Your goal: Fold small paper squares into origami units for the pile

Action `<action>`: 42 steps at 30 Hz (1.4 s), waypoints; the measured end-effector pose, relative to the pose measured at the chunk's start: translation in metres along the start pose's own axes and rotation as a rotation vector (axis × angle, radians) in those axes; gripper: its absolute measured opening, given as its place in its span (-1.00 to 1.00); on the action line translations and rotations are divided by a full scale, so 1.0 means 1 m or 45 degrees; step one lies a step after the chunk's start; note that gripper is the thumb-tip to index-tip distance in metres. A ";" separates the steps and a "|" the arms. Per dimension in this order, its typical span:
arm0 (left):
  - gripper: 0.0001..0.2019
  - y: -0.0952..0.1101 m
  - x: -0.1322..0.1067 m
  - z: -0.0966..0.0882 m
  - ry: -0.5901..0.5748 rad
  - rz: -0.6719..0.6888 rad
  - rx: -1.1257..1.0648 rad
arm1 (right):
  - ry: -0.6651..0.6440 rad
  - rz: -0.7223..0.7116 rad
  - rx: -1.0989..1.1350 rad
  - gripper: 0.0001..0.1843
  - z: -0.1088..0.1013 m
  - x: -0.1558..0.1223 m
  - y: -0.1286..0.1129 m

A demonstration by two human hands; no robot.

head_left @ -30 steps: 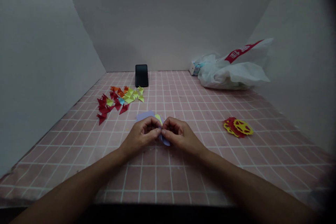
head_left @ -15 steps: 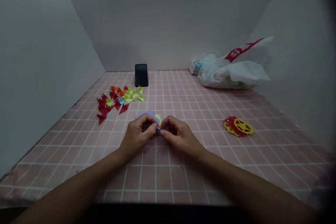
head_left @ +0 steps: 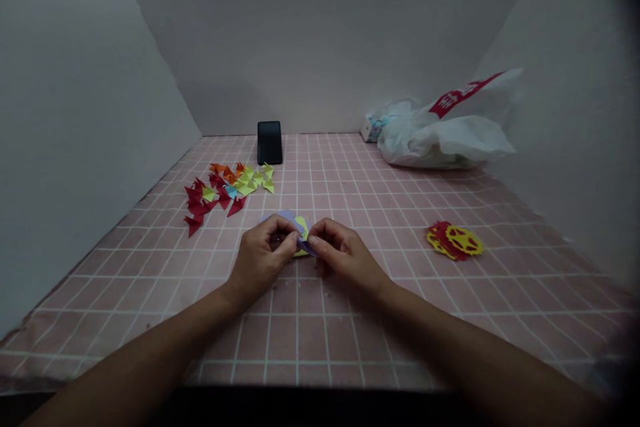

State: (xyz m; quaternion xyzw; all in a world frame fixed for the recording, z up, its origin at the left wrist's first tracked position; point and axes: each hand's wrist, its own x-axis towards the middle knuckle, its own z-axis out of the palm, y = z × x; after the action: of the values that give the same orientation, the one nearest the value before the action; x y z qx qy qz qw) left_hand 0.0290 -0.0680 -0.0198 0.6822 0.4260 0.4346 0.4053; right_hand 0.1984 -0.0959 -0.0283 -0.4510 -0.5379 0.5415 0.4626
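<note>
Between my hands is a small piece of purple paper (head_left: 306, 246), creased and pinched at both sides. My left hand (head_left: 265, 245) grips its left part between thumb and forefinger. My right hand (head_left: 345, 250) pinches the right part, its other fingers curled under. Just behind and beneath them lie purple paper sheets (head_left: 287, 215) and yellow paper (head_left: 301, 221), partly hidden by my fingers. Folded paper pieces in red (head_left: 194, 223), yellow (head_left: 246, 185) and orange (head_left: 229, 174), plus a blue one (head_left: 231, 191), are spread to the left.
A black phone (head_left: 269, 143) lies at the back left of the pink checked tablecloth (head_left: 300, 347). Red and yellow cut-out paper shapes (head_left: 464, 240) are stacked on the right. A white plastic bag (head_left: 445, 140) and a tissue box (head_left: 369, 128) sit at the back right.
My fingertips have moved slightly apart, so more of the purple paper shows between them. The right hand has shifted a little to the right. More yellow paper is visible underneath.
</note>
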 end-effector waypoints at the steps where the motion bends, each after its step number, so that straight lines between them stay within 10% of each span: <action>1: -0.92 0.000 0.000 0.000 0.002 0.020 0.009 | -0.005 0.013 0.007 -0.76 0.000 0.000 0.000; 42: -0.91 -0.003 -0.004 0.004 -0.095 0.019 -0.017 | 0.103 -0.275 -0.516 -0.89 0.001 -0.004 0.000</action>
State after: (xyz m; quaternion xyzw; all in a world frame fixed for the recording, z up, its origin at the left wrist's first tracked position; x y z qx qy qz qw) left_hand 0.0310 -0.0713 -0.0249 0.6984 0.4027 0.4146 0.4222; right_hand 0.1982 -0.0999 -0.0281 -0.4958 -0.6618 0.3513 0.4391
